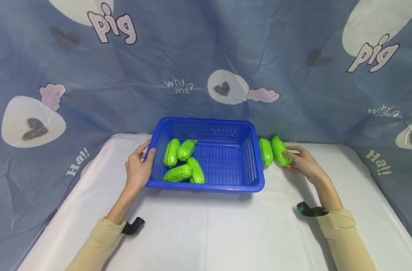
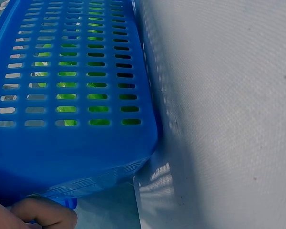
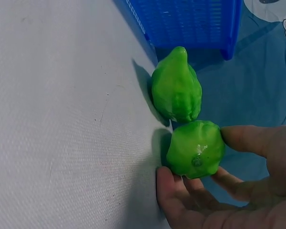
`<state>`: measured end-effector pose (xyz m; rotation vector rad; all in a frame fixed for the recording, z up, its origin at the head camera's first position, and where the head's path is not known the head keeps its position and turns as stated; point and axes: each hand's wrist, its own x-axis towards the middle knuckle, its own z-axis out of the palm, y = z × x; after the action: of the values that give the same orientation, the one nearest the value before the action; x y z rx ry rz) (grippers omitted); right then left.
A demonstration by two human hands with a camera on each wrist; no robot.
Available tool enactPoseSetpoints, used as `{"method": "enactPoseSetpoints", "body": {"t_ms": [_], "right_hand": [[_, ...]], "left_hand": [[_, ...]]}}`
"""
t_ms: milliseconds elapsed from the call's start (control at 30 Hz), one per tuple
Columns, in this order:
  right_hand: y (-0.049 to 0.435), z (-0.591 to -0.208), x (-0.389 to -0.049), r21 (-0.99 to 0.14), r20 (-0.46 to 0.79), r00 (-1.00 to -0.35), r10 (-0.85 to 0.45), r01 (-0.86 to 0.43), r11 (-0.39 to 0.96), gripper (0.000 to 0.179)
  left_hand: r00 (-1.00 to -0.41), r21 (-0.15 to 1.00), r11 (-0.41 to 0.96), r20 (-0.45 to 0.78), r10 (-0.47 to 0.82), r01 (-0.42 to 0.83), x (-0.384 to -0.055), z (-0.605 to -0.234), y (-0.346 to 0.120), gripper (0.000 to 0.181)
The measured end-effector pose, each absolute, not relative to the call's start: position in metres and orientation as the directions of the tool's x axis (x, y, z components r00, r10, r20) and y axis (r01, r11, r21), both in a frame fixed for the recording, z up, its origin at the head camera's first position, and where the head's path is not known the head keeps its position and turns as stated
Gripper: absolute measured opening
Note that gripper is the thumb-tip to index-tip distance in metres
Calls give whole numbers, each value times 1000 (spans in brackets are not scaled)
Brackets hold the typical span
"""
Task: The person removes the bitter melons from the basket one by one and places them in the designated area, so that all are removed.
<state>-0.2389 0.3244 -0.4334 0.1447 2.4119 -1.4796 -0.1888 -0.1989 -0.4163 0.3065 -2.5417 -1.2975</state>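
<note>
Right now my right hand [image 1: 304, 163] holds one gourd [image 1: 280, 151], thumb on one side and fingers on the other, spread only as far apart as its green, ridged body makes them. It sits to the right of the basket [image 1: 206, 187], outside it; whether it rests on the worktop [image 1: 226, 229] or hangs just above, I cannot tell. A second gourd [image 1: 266, 152] lies just beside it, between it and the basket's right wall, and nothing grips that one. My left hand [image 1: 138, 167] grips the basket's left rim, thumb over the top edge and fingers on the outer side; from the left wrist, curled fingers show low in the corner, by the slotted wall, with bits of green visible through the slots. The basket is blue, and four more gourds are gathered in its left half: an upright one [image 1: 172, 152] by the left wall, a pointed one [image 1: 186, 150] just to its right, a crosswise one [image 1: 177, 173] nearer me, and a slanted one [image 1: 196, 170] against that one's right end. The basket's right half shows its bare mesh floor. Behind the white-covered worktop hangs a blue-grey cloth [image 1: 199, 45] printed with words and hearts. I wear tan sleeves [image 1: 102, 239] and a black band [image 1: 133, 226] on each wrist.
</note>
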Motion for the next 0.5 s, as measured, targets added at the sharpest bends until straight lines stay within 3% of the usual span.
{"method": "enactPoseSetpoints", "body": {"t_ms": [500], "right_hand": [[318,-432,-236,-845,-303,-951,-54,242,477,74]], "left_hand": [[-940,819,571,147,-309,-60,-189,-418,-199,49]]}}
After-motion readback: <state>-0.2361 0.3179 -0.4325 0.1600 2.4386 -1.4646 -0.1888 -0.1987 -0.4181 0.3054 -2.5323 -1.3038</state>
